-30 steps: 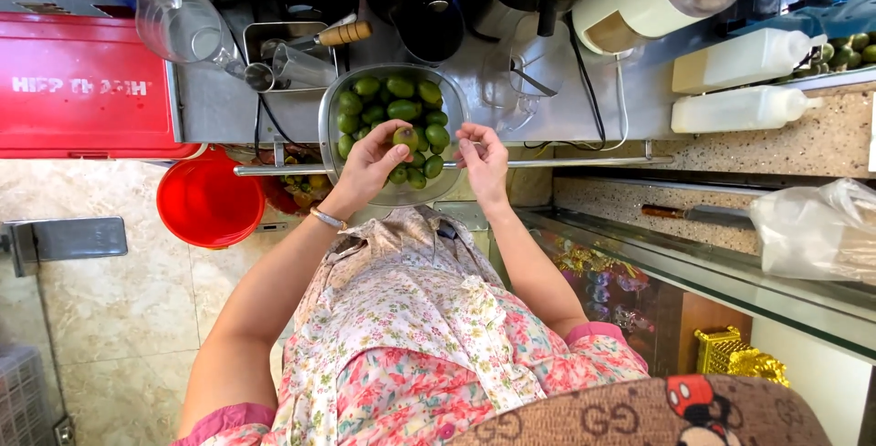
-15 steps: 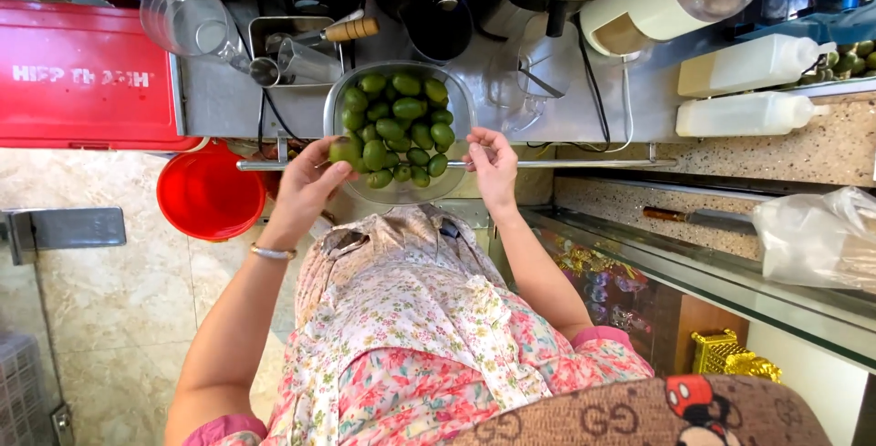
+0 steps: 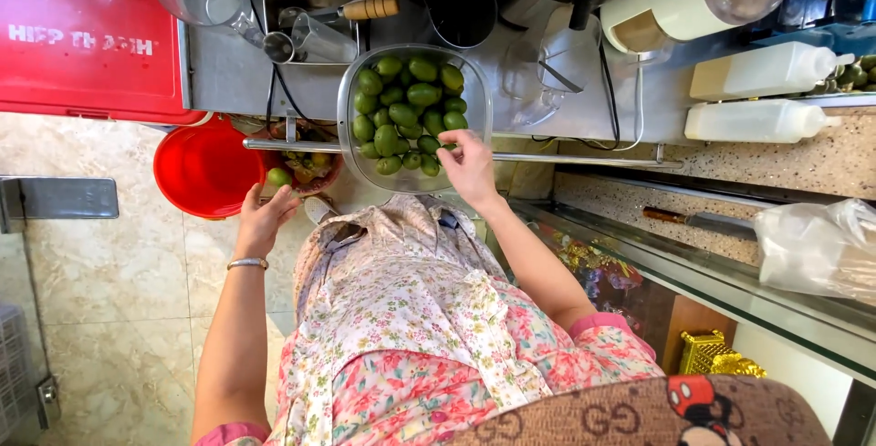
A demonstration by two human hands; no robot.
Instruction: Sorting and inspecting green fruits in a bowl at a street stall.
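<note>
Left hand (image 3: 265,218) now lowered, grasping a green fruit (image 3: 279,177); right hand (image 3: 470,165) pinching another in the clear tub (image 3: 351,90).

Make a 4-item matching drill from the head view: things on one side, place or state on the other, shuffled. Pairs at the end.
Things
1. left hand
2. right hand
3. red bucket
4. knife

Places or states
A. lies on the speckled ledge, beside the clear plastic bag
B. fingers over the near side of the clear bowl of green fruits
C. sits on the tiled floor, below the counter edge
D. low beside the bucket, holding a single green fruit

Pairs: 1-D, 2-B, 3-C, 4-A
</note>
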